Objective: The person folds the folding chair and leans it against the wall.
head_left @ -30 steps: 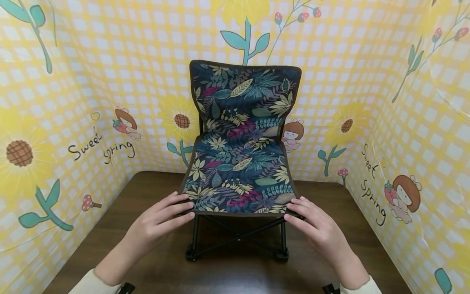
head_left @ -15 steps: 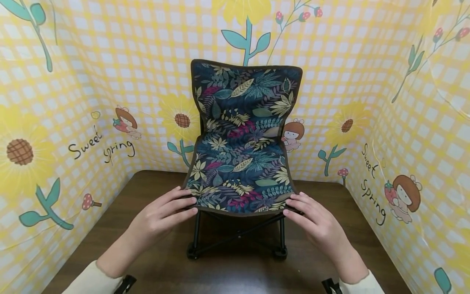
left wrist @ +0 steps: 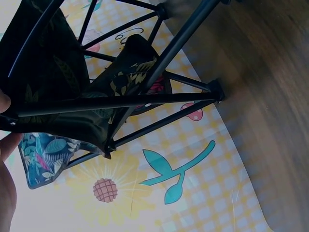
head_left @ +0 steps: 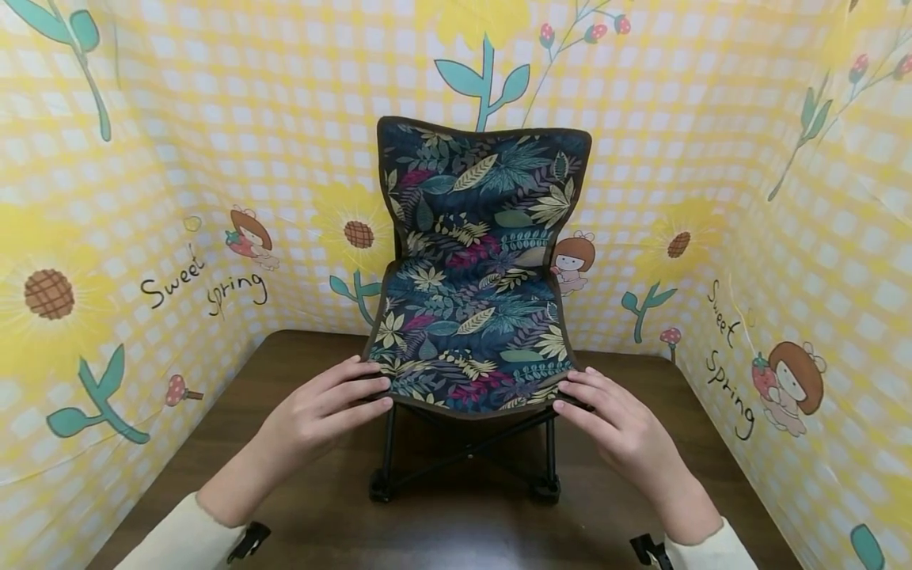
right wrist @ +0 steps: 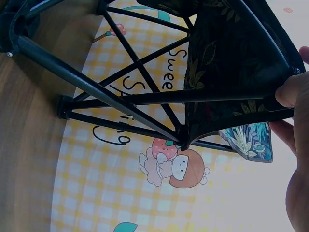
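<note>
Chair (head_left: 479,265) found unfolded and upright on the table (head_left: 492,532), backrest towards the patterned cloth (head_left: 292,142). My left hand (head_left: 313,418) and right hand (head_left: 618,429) each grip a front corner of the seat (head_left: 470,344), fingers curled over its edge. Step in hand, I judge: settling the opened chair. Next move calls for even pressure at both corners.

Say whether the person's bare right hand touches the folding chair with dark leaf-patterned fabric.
Touching. The right wrist view shows the bare right hand pinching a front corner of the folding chair, its thumb on the black frame.
</note>
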`<state>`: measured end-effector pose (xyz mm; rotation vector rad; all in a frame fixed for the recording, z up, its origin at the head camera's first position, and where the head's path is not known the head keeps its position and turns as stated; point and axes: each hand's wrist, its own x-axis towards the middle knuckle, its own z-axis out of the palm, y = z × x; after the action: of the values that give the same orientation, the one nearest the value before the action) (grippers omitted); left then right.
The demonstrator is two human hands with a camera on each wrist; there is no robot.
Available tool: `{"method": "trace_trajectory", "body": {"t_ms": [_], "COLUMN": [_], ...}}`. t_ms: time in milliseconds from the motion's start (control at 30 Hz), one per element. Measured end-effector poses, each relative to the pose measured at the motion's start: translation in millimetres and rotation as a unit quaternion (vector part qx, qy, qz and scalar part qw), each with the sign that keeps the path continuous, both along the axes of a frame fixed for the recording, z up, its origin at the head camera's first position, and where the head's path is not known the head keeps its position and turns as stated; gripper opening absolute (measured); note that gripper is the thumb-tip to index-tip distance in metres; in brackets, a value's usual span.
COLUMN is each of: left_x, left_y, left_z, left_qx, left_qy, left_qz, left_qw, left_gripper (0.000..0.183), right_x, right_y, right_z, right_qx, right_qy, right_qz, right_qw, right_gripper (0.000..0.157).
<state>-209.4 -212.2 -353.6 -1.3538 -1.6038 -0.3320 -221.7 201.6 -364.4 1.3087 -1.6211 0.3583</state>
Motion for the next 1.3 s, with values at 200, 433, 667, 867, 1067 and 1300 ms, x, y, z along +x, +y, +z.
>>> {"method": "trace_trajectory", "body": {"t_ms": [200, 433, 667, 867, 1067, 1300], "left_x": [-2.9, -4.2, -3.4, -3.9, -4.2, -6.1], "left_y": [1, 1, 2, 4, 6, 11], "left_z": [3.1, 6.2, 9.2, 12.4, 14.7, 15.4], "left_qx": [0.007, 0.014, 0.008, 0.007, 0.005, 0.01], "left_qy": [0.01, 0.025, 0.028, 0.027, 0.027, 0.038], "left_qz": [-0.003, -0.005, 0.003, 0.002, 0.003, 0.0], "left_qw": [0.9999, 0.9996, 0.9996, 0.9996, 0.9996, 0.9992], "left_gripper": [0.024, 0.024, 0.025, 0.025, 0.025, 0.024], "right_x": [-2.4, -2.9, -2.8, -2.0, -1.3, -2.0], "right_y": [-2, -6, -7, -9, -10, -14], "right_z": [3.8, 8.7, 12.3, 14.5, 17.3, 20.2], "right_qx": [-0.002, -0.006, -0.003, -0.002, 0.001, 0.005], "right_qy": [0.006, 0.016, 0.021, 0.028, 0.023, 0.027], "right_qz": [0.008, 0.015, 0.013, 0.013, 0.002, 0.001], "right_qw": [1.0, 1.0, 1.0, 1.0, 1.0, 1.0], "right_gripper": [0.027, 0.026, 0.026, 0.024, 0.026, 0.026]}}
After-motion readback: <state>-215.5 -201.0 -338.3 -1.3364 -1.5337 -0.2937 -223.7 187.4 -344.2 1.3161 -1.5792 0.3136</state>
